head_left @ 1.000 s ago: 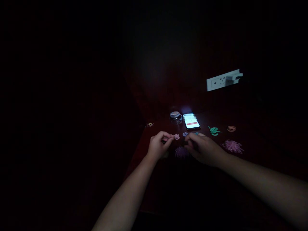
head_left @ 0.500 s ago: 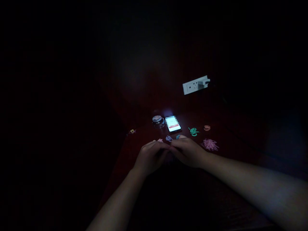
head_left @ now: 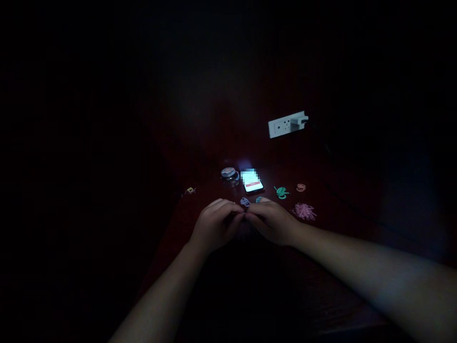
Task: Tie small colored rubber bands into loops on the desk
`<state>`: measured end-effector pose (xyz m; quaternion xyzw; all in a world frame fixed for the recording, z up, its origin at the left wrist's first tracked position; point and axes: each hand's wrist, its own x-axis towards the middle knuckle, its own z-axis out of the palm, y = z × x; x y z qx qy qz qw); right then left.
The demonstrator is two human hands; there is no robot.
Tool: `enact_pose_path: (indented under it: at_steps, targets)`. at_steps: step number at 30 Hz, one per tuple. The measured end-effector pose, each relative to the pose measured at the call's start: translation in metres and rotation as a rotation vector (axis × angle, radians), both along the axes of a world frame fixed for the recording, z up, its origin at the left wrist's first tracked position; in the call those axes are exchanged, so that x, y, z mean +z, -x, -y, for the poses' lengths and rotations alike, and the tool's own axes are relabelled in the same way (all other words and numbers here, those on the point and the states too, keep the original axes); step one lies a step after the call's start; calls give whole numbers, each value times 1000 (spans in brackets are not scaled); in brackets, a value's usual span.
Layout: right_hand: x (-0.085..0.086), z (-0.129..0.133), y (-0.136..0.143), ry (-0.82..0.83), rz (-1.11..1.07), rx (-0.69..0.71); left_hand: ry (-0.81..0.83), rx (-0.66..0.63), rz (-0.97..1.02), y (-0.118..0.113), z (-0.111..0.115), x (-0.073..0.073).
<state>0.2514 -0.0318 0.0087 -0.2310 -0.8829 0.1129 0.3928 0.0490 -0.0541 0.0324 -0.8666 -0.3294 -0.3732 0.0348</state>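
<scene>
My left hand [head_left: 219, 223] and my right hand [head_left: 269, 219] meet above the dark red table, thumbs and forefingers pinched close together. Whatever lies between the fingertips is too small and dark to make out. Just beyond them are a small pile of lavender bands [head_left: 245, 202] and some blue bands [head_left: 259, 200], the latter partly covered by my right hand. Right of that hand lies a heap of pink bands [head_left: 304, 211]. Green bands [head_left: 282, 192] and orange bands [head_left: 301, 187] sit farther back.
A lit phone [head_left: 252, 181] lies behind my hands, beside a clear jar with a lid [head_left: 228, 173]. Several yellowish bands [head_left: 190, 190] are at the left edge of the table. A white socket panel [head_left: 288, 125] with a plug stands at the back. The surroundings are very dark.
The whole view has shifted slightly, so things sit a little farther left and higher. My hands stay together at the fingertips; the pale pink bands by my left hand are now hidden.
</scene>
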Motion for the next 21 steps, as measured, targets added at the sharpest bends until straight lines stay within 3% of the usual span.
enact_pose_path:
  at_steps: [9, 15, 21]
  targets:
    - [-1, 1, 0, 11, 8, -10, 16, -58, -35, 0, -1, 2]
    - [2, 2, -2, 36, 3, -52, 20, -30, -25, -1, -1, 1]
    - [1, 3, -3, 131, -119, -34, -7, -24, -11, -1, -1, 2]
